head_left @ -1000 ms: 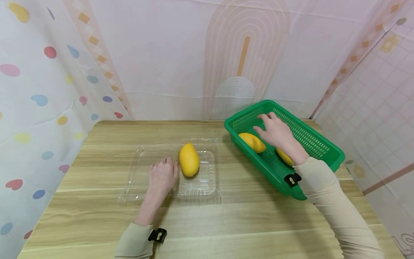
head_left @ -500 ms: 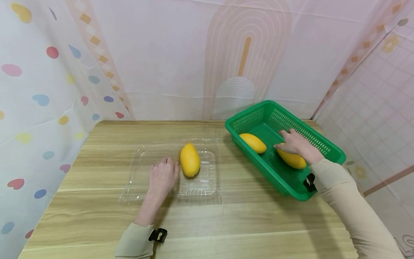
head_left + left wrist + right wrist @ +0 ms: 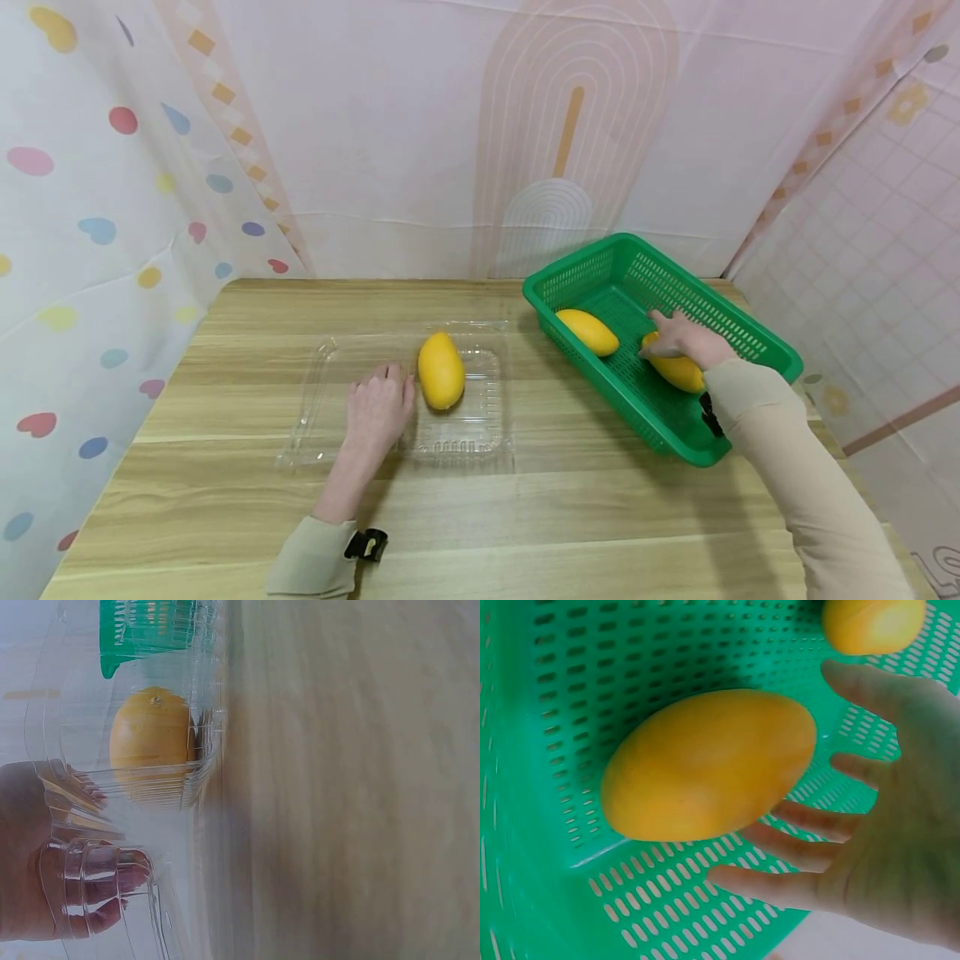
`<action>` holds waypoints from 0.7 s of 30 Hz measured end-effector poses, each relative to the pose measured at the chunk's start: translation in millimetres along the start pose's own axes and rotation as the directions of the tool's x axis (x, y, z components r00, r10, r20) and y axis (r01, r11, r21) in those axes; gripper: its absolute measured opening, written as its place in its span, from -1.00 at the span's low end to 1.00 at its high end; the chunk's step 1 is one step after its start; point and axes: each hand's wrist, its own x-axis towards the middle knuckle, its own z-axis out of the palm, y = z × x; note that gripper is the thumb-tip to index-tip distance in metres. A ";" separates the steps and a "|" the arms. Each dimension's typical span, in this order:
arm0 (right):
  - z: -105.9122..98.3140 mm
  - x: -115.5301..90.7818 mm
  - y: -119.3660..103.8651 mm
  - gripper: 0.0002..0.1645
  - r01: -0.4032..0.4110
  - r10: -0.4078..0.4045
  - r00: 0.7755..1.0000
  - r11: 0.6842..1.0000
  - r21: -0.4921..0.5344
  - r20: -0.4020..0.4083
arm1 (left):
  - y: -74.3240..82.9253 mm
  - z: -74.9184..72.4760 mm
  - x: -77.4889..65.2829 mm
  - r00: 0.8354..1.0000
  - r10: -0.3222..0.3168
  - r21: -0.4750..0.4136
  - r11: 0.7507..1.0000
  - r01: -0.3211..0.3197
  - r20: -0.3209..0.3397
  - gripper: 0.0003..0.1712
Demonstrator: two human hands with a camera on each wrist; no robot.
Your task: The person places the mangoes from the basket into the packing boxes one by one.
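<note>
Five spread fingers leave the right hand (image 3: 684, 340) wide, gripping nothing, over one yellow mango (image 3: 678, 375) in the green plastic basket (image 3: 618, 396); contact is unclear. A second mango (image 3: 588, 333) lies near the basket's left wall. The left hand (image 3: 378, 408) rests on the opened clear clamshell (image 3: 480, 404); whether it pinches the plastic, I cannot tell. Just beside it, a third mango (image 3: 441, 371) lies in the clamshell's right half, on the wood-grain table (image 3: 562, 517).
</note>
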 end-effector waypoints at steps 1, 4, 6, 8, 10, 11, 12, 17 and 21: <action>1.0 1.9 -0.1 -0.03 -0.007 0.007 1.000 1.000 0.004 0.017 | -0.1 0.0 0.0 1.000 -0.001 0.000 1.000 0.001 0.001 -0.72; 4.0 6.5 0.2 0.00 -0.026 0.025 0.998 1.000 0.016 0.061 | -0.2 0.0 -0.1 1.000 -0.003 -0.001 1.000 0.003 0.006 -0.72; 6.1 9.6 1.4 0.00 -0.043 0.041 0.996 0.999 0.028 0.083 | -0.2 0.1 0.1 1.000 -0.004 0.002 1.000 0.004 0.011 -0.72; 8.2 12.2 3.1 0.00 -0.055 0.051 0.994 0.998 0.036 0.093 | -0.2 0.0 0.4 1.000 -0.004 0.004 1.000 0.004 0.011 -0.71; 10.4 14.8 6.1 -0.01 -0.057 0.053 0.994 0.998 0.037 0.100 | -0.6 0.2 0.7 1.000 -0.003 0.006 1.000 0.003 0.012 -0.71; 11.4 16.0 7.4 -0.02 -0.055 0.051 0.994 0.998 0.035 0.098 | -0.8 0.1 0.6 1.000 -0.002 0.007 1.000 0.002 0.013 -0.71; 12.4 17.1 8.8 -0.03 -0.046 0.044 0.995 0.999 0.028 0.092 | -0.8 0.0 0.7 1.000 -0.001 0.009 1.000 0.001 0.014 -0.72; 16.6 21.2 13.5 -0.04 0.003 -0.002 0.999 1.000 -0.024 0.048 | -1.0 -0.2 0.4 1.000 0.000 0.003 1.000 0.000 0.017 -0.72; 18.4 24.0 16.2 -0.05 0.019 -0.018 0.999 0.999 -0.034 0.035 | -1.3 0.3 0.7 1.000 0.001 0.002 1.000 -0.001 0.015 -0.73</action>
